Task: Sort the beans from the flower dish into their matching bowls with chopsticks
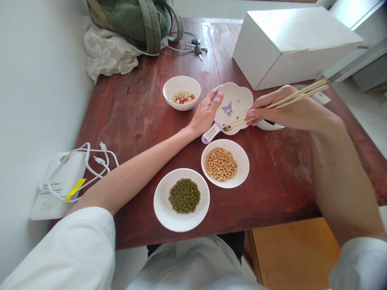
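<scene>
White sleeves [57,253] fill the near edge; the left hand [205,114] lies with its fingers [216,98] together and extended, touching the rim of a flower-shaped plate [244,94]; the right hand [281,110] has its fingers curled and clamped on chopsticks [290,98], their tips together on the plate, nearer the camera than the left fingertips; anything between the tips is too small to tell; soybeans [220,164] lie just below the left fingers, mung beans [184,195] farther below, peanuts [183,97] just left of them; a bowl [269,127] sits beneath the right hand.
</scene>
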Tool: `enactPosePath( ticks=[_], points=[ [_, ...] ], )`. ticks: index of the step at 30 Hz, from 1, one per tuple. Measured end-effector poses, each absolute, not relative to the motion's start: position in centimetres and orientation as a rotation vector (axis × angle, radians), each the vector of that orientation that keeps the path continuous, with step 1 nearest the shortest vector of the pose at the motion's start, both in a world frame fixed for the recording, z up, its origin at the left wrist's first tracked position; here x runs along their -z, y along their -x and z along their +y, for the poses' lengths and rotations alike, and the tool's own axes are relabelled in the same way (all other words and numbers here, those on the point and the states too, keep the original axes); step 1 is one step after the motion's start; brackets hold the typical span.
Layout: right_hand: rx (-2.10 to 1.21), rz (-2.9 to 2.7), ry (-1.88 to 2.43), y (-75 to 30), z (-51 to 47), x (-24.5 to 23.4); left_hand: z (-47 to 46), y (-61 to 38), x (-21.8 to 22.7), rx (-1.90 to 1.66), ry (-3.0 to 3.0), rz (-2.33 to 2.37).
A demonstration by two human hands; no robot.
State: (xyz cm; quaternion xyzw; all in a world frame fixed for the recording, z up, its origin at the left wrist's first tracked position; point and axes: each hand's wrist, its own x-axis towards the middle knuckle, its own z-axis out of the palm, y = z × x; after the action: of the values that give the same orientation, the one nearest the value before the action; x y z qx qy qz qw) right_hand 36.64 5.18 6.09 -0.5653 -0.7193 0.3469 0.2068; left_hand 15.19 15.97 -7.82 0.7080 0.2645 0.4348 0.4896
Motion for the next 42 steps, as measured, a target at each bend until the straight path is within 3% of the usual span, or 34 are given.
enactPosePath(
  ticks=[42],
  points=[
    [-0.925, -2.088, 1.529, -36.62, 5.43, -5.53, 16.03, -15.19, 7.89, -1.028, -1.709, 0.625]
  ],
)
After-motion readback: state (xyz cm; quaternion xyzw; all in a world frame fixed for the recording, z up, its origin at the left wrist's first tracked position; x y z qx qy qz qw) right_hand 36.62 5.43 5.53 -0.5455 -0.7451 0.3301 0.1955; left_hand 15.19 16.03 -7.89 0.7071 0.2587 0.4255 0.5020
